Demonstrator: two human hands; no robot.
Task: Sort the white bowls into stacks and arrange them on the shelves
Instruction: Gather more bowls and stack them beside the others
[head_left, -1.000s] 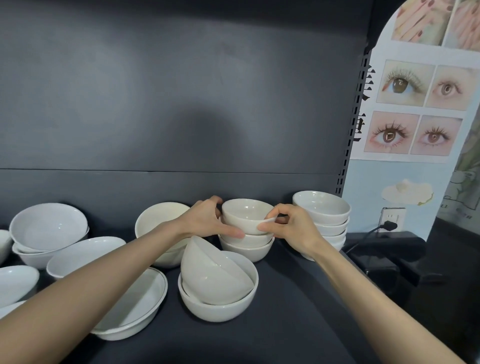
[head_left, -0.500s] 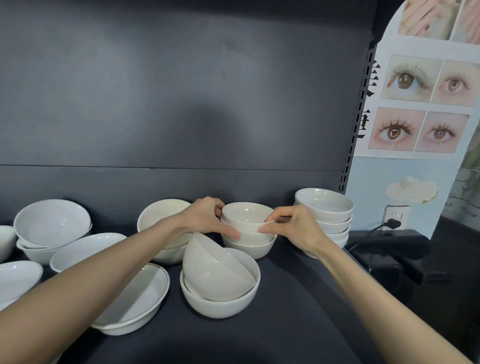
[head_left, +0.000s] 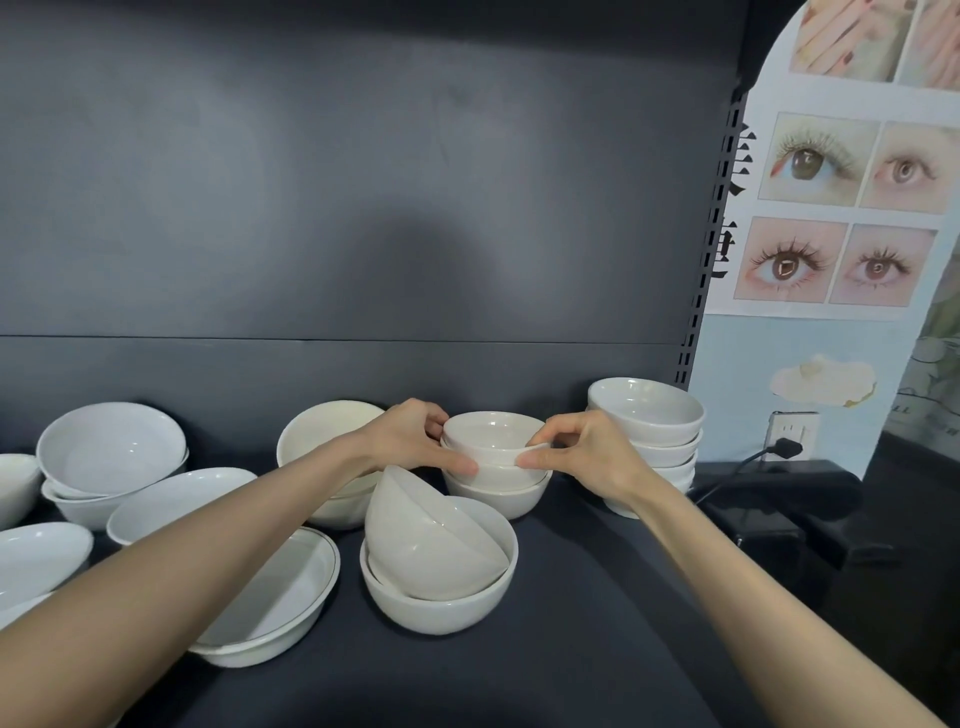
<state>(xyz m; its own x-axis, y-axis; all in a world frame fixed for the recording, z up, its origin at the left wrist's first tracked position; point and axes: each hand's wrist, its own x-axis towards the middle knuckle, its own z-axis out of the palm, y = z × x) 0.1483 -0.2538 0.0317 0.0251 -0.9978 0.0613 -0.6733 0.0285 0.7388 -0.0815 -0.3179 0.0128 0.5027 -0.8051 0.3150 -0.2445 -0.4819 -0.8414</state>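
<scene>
White top bowl (head_left: 491, 434) sat on its stack (head_left: 501, 500), left hand (head_left: 410, 444) & right hand (head_left: 589, 457) pinching it (stacking step); next prob. needed letting go, fetching tilted bowl (head_left: 431, 540).

L hand (head_left: 410, 449), R hand (head_left: 592, 457) on bowl (head_left: 491, 434)

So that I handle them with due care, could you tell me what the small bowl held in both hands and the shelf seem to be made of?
The small bowl: likely glazed ceramic, glossy off-white, going by the soft highlights on its inner wall; melamine cannot be ruled out. The shelf: probably painted metal, matt dark grey, with an even surface that gives only dull reflections.
</scene>
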